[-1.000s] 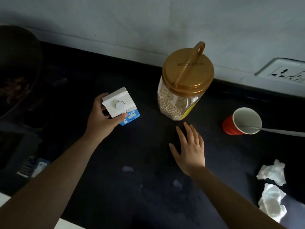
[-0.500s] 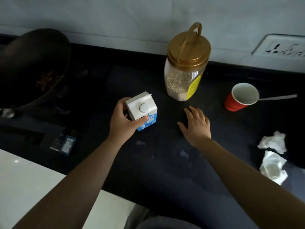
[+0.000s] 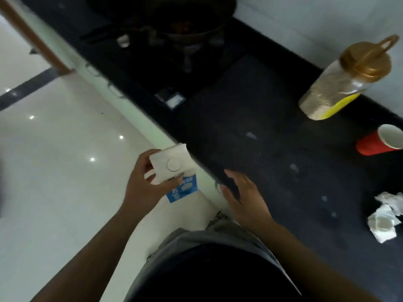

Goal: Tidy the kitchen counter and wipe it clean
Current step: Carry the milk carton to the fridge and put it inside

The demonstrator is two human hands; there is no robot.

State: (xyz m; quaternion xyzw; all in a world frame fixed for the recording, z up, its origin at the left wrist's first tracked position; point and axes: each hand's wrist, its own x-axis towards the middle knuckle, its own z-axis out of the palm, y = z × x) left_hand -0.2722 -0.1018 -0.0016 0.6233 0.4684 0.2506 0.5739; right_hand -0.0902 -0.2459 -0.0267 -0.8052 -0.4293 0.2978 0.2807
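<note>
Lifted off the matte black kitchen counter (image 3: 261, 118) within the last second and carried past its near edge, over glossy pale floor: small boxy white-and-blue cardboard carton (image 3: 172, 168) with round cap, gripped by curled fingers of the left hand (image 3: 141, 188). Right hand (image 3: 244, 195) at the near edge, fingers relaxed, holding nothing. Judged one item cleared. Remaining at right: clear grain-filled plastic jar (image 3: 335, 88) with gold lid, red paper cup (image 3: 375, 142), crumpled white tissues (image 3: 386, 221), pale smears (image 3: 251, 135) unwiped.

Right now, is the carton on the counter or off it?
Off it. The left hand grips the carton in the air, just out past the front edge of the counter, with nothing under it.
</note>
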